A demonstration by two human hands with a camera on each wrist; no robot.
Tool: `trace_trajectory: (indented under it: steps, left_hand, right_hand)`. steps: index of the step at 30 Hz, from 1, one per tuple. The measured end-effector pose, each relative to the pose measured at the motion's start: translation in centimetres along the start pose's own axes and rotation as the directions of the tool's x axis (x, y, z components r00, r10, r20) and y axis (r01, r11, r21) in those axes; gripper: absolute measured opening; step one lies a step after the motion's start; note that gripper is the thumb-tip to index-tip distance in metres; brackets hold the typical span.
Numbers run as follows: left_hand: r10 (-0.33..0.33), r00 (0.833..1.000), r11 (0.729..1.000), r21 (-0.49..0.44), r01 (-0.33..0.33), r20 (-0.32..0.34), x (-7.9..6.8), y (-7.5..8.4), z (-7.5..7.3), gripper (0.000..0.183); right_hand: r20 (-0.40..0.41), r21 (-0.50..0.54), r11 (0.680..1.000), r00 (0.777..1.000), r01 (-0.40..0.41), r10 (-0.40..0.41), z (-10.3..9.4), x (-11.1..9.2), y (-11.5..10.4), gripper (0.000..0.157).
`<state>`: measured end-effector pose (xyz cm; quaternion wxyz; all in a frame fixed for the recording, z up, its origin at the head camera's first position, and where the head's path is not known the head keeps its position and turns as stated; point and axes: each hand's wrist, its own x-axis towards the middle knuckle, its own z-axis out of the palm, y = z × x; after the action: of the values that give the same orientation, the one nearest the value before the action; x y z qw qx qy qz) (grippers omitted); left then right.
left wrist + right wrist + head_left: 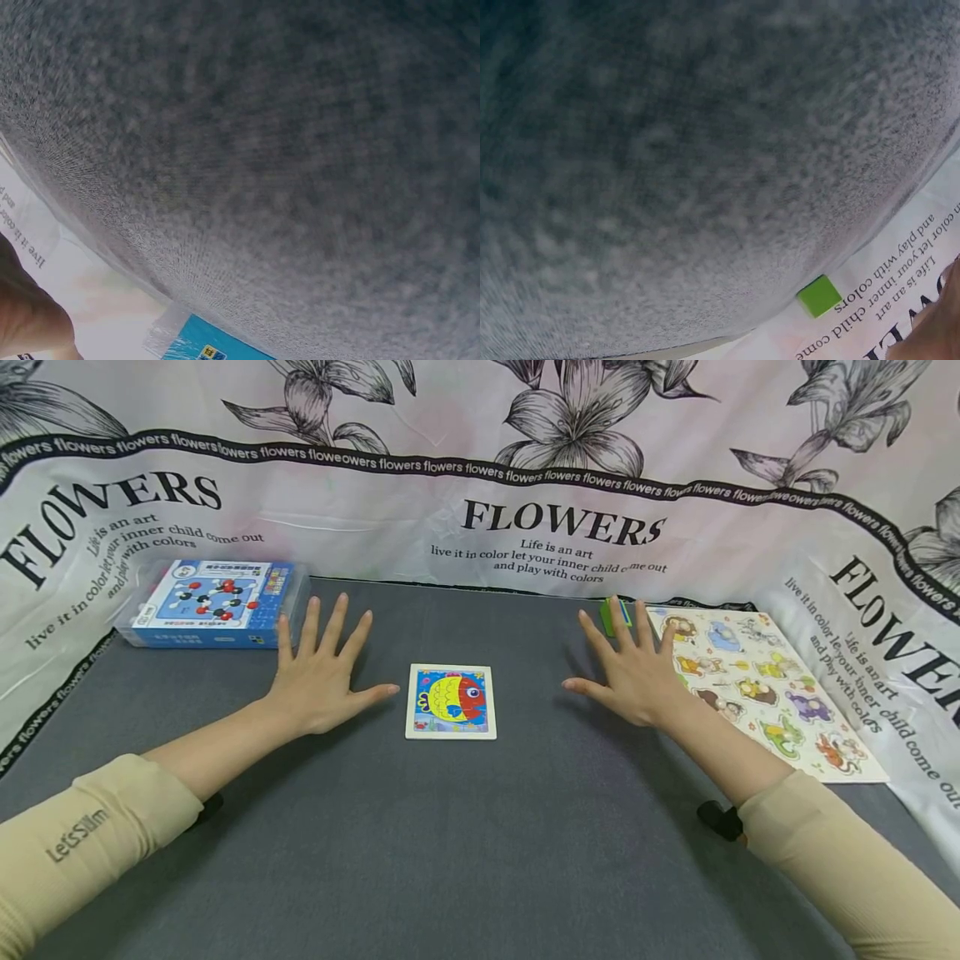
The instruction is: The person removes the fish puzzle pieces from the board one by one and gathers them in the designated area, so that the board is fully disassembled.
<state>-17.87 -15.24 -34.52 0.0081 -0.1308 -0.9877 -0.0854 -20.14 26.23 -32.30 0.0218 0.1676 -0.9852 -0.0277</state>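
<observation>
A small square picture puzzle (451, 702) with a white frame and a red and yellow fish lies between the two hands in the head view. To its left, the left hand (318, 681) is held palm down with fingers spread, holding nothing. On the other side the right hand (633, 677) has its fingers spread too and holds nothing. Its fingertips partly cover a small green block (606, 618), which shows bright green (820, 296) in the right wrist view. Part of the left hand (34, 315) enters the lower left of the left wrist view.
A clear plastic case with a blue molecule-model label (206, 602) stands at the back left. At the right lies a board of cartoon animal pictures (780, 693), partly behind the right hand. Grey cloth (450, 843) covers the table, and a flower-printed sheet (337, 543) hangs behind.
</observation>
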Motion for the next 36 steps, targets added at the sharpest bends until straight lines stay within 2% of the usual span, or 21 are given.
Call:
trace_trajectory:
  steps: [5,10,15,18,23,28,33,36]
  left_hand:
    - [0.008,1.000,1.000,0.010,-0.008,-0.010,0.1,0.1,-0.1,0.103]
    - [0.033,0.999,0.999,0.011,-0.033,-0.010,0.7,0.6,-0.6,0.103]
    - [0.064,0.997,0.998,-0.020,-0.063,0.035,2.0,1.9,-1.4,0.099]
    - [0.083,0.993,0.994,-0.074,-0.077,0.081,2.9,2.7,-1.7,0.096]
    - [0.125,0.979,0.964,-0.252,-0.082,0.158,4.1,3.7,-1.5,0.083]
    - [0.164,0.970,0.913,-0.399,-0.082,0.177,4.8,3.8,-0.8,0.064]
    - [0.179,0.962,0.891,-0.450,-0.070,0.205,4.9,3.3,-0.1,0.052]
    - [0.187,0.961,0.885,-0.461,-0.073,0.206,4.9,3.1,0.1,0.051]
  right_hand:
    - [-0.029,0.006,1.000,1.000,0.007,-0.007,-0.5,0.5,-0.4,0.093]
    - [-0.075,0.045,0.998,0.997,0.040,-0.036,-1.7,1.7,-1.8,0.090]
    - [-0.128,0.086,0.991,0.988,0.100,-0.089,-2.7,3.2,-4.2,0.077]
    - [-0.133,0.130,0.981,0.983,0.144,-0.126,-3.1,4.2,-6.1,0.067]
    - [-0.066,0.298,0.935,0.982,0.191,-0.179,-3.0,5.8,-9.3,0.051]
    - [0.040,0.474,0.857,0.968,0.200,-0.248,-2.5,7.5,-11.9,0.039]
    - [0.138,0.577,0.798,0.942,0.175,-0.306,-2.1,9.0,-13.7,0.034]
    - [0.184,0.594,0.788,0.926,0.163,-0.330,-2.0,9.7,-14.3,0.033]
